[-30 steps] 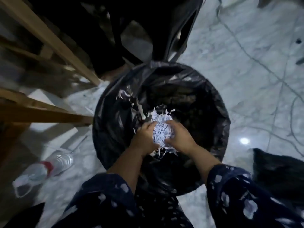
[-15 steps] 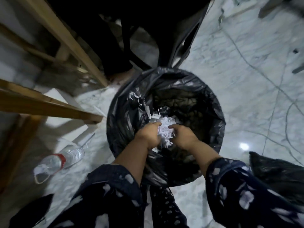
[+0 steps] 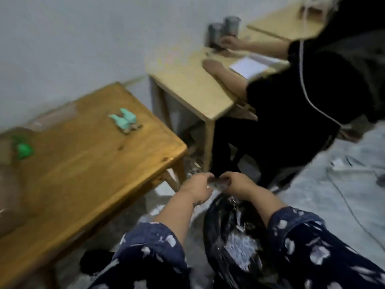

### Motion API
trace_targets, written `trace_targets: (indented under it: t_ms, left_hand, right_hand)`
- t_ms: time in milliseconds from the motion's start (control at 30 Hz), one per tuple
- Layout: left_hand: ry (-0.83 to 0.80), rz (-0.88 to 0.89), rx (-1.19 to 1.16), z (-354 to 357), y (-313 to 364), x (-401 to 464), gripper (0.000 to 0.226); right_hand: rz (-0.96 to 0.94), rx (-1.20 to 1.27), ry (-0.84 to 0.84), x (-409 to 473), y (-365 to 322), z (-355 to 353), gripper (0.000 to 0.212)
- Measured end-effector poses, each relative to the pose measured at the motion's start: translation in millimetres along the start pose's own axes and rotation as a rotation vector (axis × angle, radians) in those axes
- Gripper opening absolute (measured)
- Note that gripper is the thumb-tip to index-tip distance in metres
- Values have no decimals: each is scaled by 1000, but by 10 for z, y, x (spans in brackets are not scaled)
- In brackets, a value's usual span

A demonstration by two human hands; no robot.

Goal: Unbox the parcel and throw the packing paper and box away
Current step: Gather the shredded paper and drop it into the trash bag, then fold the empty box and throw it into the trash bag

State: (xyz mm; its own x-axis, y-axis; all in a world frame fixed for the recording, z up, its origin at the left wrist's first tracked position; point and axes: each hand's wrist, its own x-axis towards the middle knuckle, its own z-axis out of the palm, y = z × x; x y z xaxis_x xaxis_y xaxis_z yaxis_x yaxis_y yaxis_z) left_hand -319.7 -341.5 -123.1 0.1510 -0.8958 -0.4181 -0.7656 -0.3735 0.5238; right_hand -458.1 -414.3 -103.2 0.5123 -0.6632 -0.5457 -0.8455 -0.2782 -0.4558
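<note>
The view is blurred. A black bin bag (image 3: 220, 230) stands on the floor between my forearms, with white shredded packing paper (image 3: 239, 251) lying inside it. My left hand (image 3: 198, 189) and my right hand (image 3: 238, 184) are raised just above the bag's far rim, close together with fingers curled toward each other. A dark strip shows between the fingertips; I cannot tell what it is. A brown cardboard box (image 3: 8, 180) sits at the left edge on the dark wooden table (image 3: 93, 163).
On the wooden table lie two teal objects (image 3: 123, 119) and a green item (image 3: 24, 150) near the box. Behind, a person in black (image 3: 302, 122) sits at a lighter desk (image 3: 187, 84) holding a notebook (image 3: 248, 66) and grey cups (image 3: 223, 32). A cable (image 3: 350, 205) crosses the marble floor at right.
The shredded paper has left my hands and lies in the bag. My hands rose out of the bag and my view swung up from the bin to the tables and wall.
</note>
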Motion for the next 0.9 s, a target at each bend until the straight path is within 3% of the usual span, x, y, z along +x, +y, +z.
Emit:
trace_targets:
  t_ms: [200,500,900]
  left_hand:
    - [277,-157,-115,-960,-653,-654,41]
    - [442,-394,-185,-1613,-1948,-1598,43]
    - [634,-418,-214,-2104,-3007,-2203,36]
  right_hand:
    - [-275,-167,-22,93,-1428,-75,42]
    - [-467,-319,-117,201,-3095,641,46]
    - [-551,-336,-153,293,-4325,1359,44]
